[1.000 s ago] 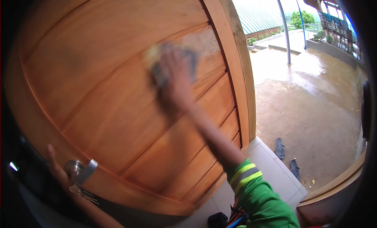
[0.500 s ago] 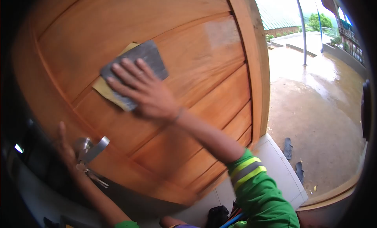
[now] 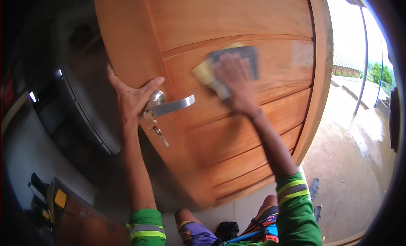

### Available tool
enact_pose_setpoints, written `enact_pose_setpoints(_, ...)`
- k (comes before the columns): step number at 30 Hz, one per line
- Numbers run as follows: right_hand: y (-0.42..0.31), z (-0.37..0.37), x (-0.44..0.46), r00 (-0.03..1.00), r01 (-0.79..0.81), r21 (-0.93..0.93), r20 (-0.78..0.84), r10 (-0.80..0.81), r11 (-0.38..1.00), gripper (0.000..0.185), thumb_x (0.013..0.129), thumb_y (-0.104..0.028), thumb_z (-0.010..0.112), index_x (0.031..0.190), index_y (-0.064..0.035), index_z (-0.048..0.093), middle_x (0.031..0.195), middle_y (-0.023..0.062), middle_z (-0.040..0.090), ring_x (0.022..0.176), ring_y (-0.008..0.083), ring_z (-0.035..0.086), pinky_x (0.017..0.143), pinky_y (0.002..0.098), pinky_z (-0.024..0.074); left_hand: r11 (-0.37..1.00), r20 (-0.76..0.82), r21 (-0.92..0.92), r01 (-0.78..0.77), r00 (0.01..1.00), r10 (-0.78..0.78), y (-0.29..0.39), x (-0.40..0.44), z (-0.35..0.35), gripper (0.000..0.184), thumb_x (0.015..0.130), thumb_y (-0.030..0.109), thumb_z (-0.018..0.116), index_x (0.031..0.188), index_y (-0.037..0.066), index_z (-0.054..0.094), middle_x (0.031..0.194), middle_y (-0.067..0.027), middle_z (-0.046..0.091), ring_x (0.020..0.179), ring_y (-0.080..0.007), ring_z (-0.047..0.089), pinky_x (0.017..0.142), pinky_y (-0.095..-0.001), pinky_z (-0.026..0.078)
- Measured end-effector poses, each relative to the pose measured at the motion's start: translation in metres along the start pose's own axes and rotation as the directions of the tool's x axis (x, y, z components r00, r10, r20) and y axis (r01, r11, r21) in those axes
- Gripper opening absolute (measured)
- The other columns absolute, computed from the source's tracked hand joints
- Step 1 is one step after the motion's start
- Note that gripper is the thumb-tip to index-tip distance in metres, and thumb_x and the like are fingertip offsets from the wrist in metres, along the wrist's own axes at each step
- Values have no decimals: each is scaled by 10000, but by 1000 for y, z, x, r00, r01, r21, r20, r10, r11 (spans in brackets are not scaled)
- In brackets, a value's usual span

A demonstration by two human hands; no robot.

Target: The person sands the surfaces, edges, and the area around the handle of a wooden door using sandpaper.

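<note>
From my end the sandpaper point(image 3: 250, 56) looks dark grey, yellowish bits poking out, right under the slightly spread fingers of my right hand point(image 3: 237, 83), against the wooden door point(image 3: 228, 19). My left hand point(image 3: 131, 98): thumb's splayed, can't tell about the rest.

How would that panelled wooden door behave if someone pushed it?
The panelled wooden door would probably swing, standing open with the left hand against its handle-side edge. It looks stiff and likely heavy, given its broad framed panels. The keys dangling below its lever handle might sway.
</note>
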State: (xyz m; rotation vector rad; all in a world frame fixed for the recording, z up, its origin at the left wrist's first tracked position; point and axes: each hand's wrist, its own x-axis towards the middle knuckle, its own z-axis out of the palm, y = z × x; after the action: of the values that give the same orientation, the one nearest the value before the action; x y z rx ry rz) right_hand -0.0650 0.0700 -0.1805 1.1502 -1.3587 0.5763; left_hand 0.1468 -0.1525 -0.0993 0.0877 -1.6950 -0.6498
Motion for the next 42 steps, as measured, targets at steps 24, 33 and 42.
enact_pose_setpoints(24, -126, 22, -78, 968, -223, -2, 114, 222, 975, 648, 864, -26, 599, 1504, -91, 521, 1601, 162, 436, 1514, 359, 358, 1236, 555, 256, 998, 44, -5, -61, 997, 62, -9, 5, -1, 1314, 641, 330, 997, 1543, -51, 122, 1381, -279, 506, 1262, -349, 574, 1041, -428, 525)
enact_pose_setpoints(33, -36, -6, -7, 737, -616, -18, -366, 568, 787, 676, 828, 68, 622, 1481, -63, 512, 1360, 189, 531, 1317, 357, 455, 1130, 478, 333, 999, 61, -13, -30, 998, 31, -7, 6, -1, 1325, 623, 309, 1002, 1544, -52, 121, 1390, -290, 495, 1252, -370, 581, 1036, -441, 526)
enact_pose_setpoints(42, -31, -4, -36, 928, -299, -64, -250, 275, 952, 414, 788, -137, 830, 1172, -127, 676, 1469, 144, 563, 1350, 377, 499, 1097, 477, 418, 1000, 54, 9, 29, 998, -30, 7, 1, -5, 1336, 610, 308, 1006, 1550, -50, 127, 1405, -284, 489, 1270, -376, 568, 1068, -452, 504)
